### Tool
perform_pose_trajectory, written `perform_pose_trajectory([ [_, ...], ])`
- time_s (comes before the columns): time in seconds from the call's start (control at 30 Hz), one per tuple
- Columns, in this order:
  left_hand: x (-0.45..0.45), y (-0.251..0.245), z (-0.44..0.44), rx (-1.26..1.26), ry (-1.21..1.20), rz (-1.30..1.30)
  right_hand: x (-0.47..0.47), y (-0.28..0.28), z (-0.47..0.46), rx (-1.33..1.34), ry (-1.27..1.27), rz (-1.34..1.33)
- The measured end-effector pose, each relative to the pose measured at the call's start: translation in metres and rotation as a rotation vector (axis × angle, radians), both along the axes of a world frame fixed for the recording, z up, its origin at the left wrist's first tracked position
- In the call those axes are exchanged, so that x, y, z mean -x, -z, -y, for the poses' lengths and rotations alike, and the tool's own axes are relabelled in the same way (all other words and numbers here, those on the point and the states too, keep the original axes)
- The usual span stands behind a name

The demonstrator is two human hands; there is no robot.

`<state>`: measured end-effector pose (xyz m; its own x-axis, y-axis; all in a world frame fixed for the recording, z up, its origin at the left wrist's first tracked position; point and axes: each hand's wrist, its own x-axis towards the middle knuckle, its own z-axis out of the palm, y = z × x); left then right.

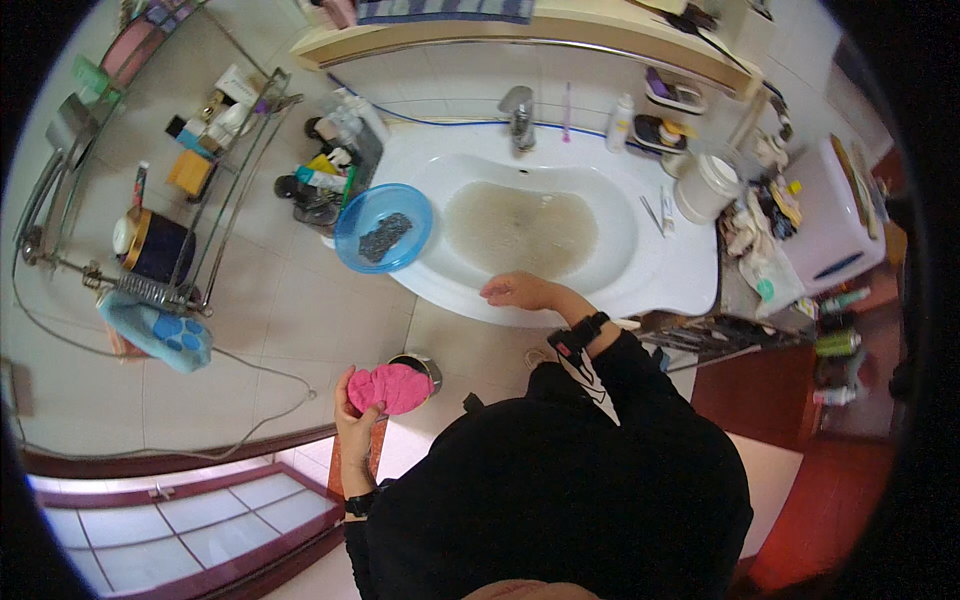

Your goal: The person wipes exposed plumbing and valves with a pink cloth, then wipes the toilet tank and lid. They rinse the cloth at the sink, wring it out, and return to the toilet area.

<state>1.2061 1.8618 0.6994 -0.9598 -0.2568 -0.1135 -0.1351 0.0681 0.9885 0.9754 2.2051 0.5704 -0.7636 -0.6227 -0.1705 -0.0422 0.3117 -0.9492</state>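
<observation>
My left hand (357, 411) grips a folded pink cloth (391, 388) at lower left, above a dark round bin (429, 369) on the floor. My right hand (519, 291) hangs over the front rim of the white washbasin (660, 259), with nothing visible in it; its fingers look close together. Cloudy brownish water (517, 225) stands in the bowl beneath the chrome faucet (520, 120). On the basin's left side rests a blue plastic bowl (417, 236) holding a dark grey mesh-like cloth (385, 237).
Bottles (620, 124), a toothpaste-like tube (667, 212) and a white lidded tub (706, 187) stand around the basin. A wire rack (225, 165) with toiletries is on the left wall, a blue mitt (161, 330) hanging below. A shelf (450, 31) runs above the faucet.
</observation>
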Motion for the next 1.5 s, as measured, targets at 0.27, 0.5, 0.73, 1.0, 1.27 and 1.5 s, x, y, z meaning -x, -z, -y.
perform_pose_trajectory([
  [0.27,0.038,0.007,-0.03,-0.03,0.155,-0.093,-0.03,-0.01,-0.002,-0.158,0.516,-0.325],
  [0.5,0.061,-0.017,-0.079,-0.038,0.377,-0.055,-0.082,-0.069,0.039,0.296,-0.189,0.06],
  [0.73,0.064,0.012,-0.094,-0.019,0.159,0.044,-0.107,-0.075,0.031,0.352,-0.214,0.222],
  [1.0,0.023,0.073,-0.111,0.234,0.08,0.321,-0.104,-0.069,0.013,0.305,-0.055,0.014],
  [1.27,-0.035,0.035,-0.147,0.384,0.079,-0.119,-0.125,-0.076,0.031,0.355,-0.383,0.275],
  [1.5,-0.093,-0.012,-0.139,0.466,-0.181,0.163,-0.146,-0.071,0.055,0.533,-0.529,0.988],
])
